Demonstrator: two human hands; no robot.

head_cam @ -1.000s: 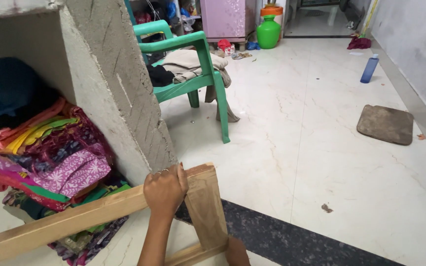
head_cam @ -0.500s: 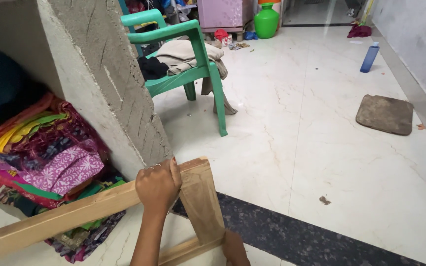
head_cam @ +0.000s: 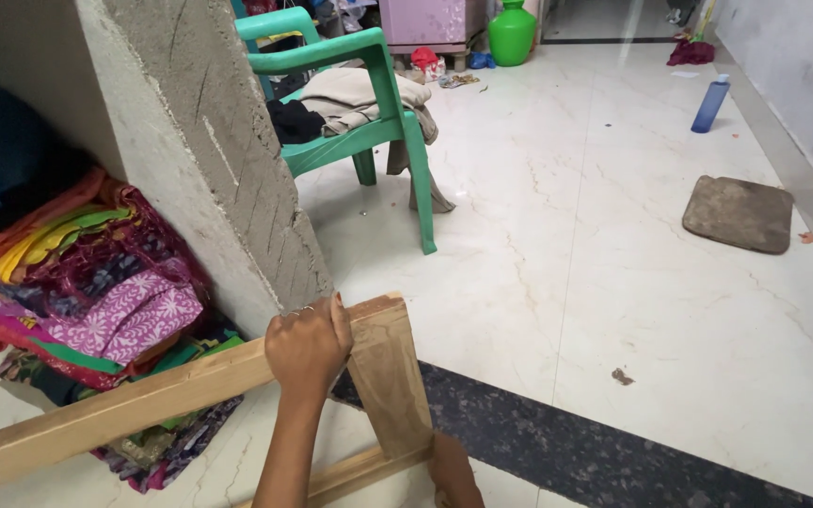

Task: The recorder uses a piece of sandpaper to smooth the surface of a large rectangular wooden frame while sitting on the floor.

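The left hand [head_cam: 308, 343] is closed tight over the top corner of a wooden frame [head_cam: 383, 376]; the right hand [head_cam: 449, 466] grips its lower rail. The frame looks stiff, fairly heavy and awkward, best held at the corners.

Illumination is bright and even, entering from the far doorway. The polished floor [head_cam: 613, 245] shows soft glare near the top. The concrete alcove [head_cam: 11, 141] is dim. Focus is sharp; edges show mild wide-angle distortion.

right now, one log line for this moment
left hand: grips wooden frame top rail | right hand: on lower rail | frame beside concrete wall
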